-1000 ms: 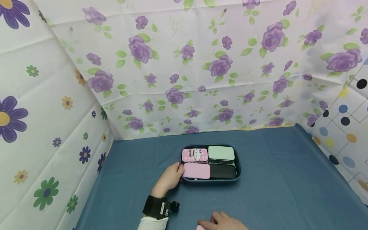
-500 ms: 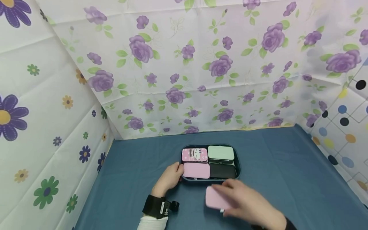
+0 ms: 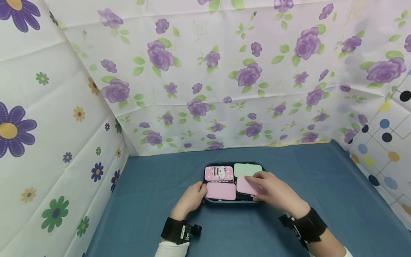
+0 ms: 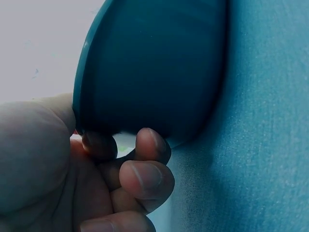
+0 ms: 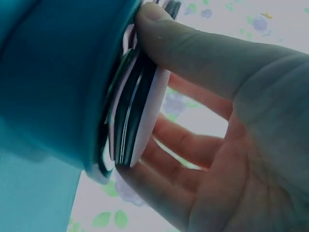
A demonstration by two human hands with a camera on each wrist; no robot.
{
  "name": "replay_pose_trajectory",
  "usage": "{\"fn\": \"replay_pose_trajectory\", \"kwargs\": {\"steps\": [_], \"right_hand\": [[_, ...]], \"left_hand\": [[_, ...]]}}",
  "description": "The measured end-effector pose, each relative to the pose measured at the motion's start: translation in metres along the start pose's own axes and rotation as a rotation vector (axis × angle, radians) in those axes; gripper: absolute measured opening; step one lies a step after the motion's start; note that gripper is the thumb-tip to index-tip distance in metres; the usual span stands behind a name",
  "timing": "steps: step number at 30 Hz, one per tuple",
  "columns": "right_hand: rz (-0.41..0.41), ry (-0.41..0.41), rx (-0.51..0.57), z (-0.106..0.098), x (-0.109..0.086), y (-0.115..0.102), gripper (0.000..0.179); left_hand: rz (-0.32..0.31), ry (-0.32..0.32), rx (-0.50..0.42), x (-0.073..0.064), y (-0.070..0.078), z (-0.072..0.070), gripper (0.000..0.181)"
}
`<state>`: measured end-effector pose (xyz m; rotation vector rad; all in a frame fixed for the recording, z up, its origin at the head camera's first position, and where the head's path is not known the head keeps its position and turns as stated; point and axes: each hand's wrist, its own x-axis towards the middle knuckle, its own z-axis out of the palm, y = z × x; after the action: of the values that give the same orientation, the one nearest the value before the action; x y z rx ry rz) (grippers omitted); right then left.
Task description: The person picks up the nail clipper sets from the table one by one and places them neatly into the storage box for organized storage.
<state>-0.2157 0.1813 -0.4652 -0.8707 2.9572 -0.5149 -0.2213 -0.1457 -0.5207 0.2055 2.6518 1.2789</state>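
A dark blue plastic basket (image 3: 229, 202) sits on the cloth, filled with small round-cornered cases. My left hand (image 3: 190, 198) grips its left end, thumb at the rim and fingertips at an opening in the wall (image 4: 154, 63). Pinched between the thumb and fingers of my right hand (image 3: 280, 192) is a pink-topped case (image 3: 246, 185) with dark sides (image 5: 135, 111), over the basket's front right part. Left of it lies another pink case (image 3: 221, 191). Behind are a pink case with a cartoon print (image 3: 219, 174) and a mint green case (image 3: 247, 169). The black case at front right is mostly covered.
Blue cloth (image 3: 154, 178) covers the table. A purple-flowered sheet (image 3: 199, 71) hangs behind it, with a daisy-patterned sheet (image 3: 57, 142) on the left and a dotted sheet (image 3: 385, 150) on the right. Both wrists wear black straps with cameras.
My right hand has brought the pink case from the near edge of the view up and forward over the basket's front right. My left hand stays on the basket's left end.
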Motion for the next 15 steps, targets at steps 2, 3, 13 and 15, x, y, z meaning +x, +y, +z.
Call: {"fn": "replay_pose_trajectory", "kwargs": {"steps": [2,3,13,15], "right_hand": [[-0.011,-0.025,0.010,0.001,0.004,0.003,0.068],[-0.014,-0.034,0.015,0.002,0.005,0.004,0.067],[-0.041,0.077,0.136,0.027,-0.003,0.019,0.053],[-0.021,0.122,0.189,0.035,-0.003,0.022,0.050]], "left_hand": [[-0.005,0.000,-0.004,0.000,0.000,0.000,0.035],[-0.004,0.002,-0.004,0.000,0.000,0.000,0.035],[-0.005,0.004,0.002,0.002,-0.002,0.000,0.035],[0.003,0.006,-0.003,0.002,-0.001,-0.002,0.035]]}}
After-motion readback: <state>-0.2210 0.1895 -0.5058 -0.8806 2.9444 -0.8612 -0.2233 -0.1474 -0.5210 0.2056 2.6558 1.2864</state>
